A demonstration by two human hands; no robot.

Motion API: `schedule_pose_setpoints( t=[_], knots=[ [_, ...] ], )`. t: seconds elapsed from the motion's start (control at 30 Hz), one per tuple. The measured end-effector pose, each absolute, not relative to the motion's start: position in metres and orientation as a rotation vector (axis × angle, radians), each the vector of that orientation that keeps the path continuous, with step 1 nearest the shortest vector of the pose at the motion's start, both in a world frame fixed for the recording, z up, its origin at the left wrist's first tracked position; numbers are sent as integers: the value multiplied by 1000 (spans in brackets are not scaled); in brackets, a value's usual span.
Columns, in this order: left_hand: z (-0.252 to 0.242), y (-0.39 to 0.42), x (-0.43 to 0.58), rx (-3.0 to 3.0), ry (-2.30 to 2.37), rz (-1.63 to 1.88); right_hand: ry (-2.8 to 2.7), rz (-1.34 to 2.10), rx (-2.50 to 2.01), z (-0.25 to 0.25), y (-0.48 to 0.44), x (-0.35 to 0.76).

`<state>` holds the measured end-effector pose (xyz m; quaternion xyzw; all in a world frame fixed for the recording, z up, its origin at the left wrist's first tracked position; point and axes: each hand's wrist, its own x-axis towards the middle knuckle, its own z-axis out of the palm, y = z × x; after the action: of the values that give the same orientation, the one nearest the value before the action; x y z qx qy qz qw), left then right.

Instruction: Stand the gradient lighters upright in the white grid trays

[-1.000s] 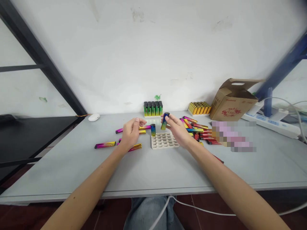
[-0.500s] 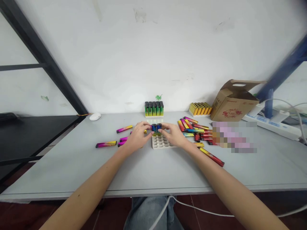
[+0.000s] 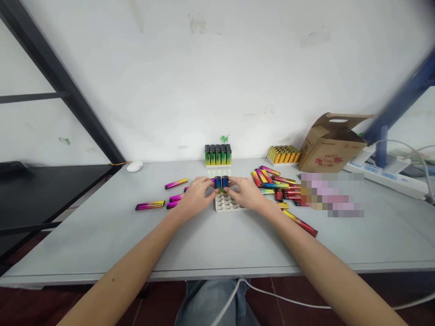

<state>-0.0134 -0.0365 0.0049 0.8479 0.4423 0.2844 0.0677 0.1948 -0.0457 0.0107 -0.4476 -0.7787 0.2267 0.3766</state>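
Two blue lighters (image 3: 218, 183) with yellowish lower ends stand upright side by side in the back left part of a pale tray (image 3: 226, 209) with rows of holes. My left hand (image 3: 198, 194) is closed on the left lighter, thumb toward me. On the other lighter (image 3: 224, 183), the thumb and fingers of my right hand (image 3: 247, 192) are closed from the right. My right hand covers part of the tray. Several purple-and-yellow lighters (image 3: 150, 205) lie loose to the left, some partly behind my left hand.
Red, yellow and blue lighters (image 3: 301, 222) lie scattered on the right. By the wall stand a tray of green lighters (image 3: 218, 156) and one of yellow-orange lighters (image 3: 284, 155). An open cardboard box (image 3: 331, 149), a power strip (image 3: 387, 179) and a white mouse (image 3: 135, 166) are farther out.
My fingers and thumbs sit slightly lower on the two blue lighters. The lighters and the tray look almost unmoved.
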Motion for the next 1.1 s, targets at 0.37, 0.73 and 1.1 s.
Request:
schedule_pose_setpoints(
  t=[0.37, 0.73, 1.1],
  knots=[
    [30, -19, -52, 2355, 1679, 868, -2225, 205, -1468, 5, -42, 191],
    [2, -3, -56, 2558, 1667, 596, -2169, 241, -1440, 5, -40, 184],
    [0, -10, -47, 2556, 1535, 671, -2059, 206, -1538, 29, -34, 228]
  ],
)
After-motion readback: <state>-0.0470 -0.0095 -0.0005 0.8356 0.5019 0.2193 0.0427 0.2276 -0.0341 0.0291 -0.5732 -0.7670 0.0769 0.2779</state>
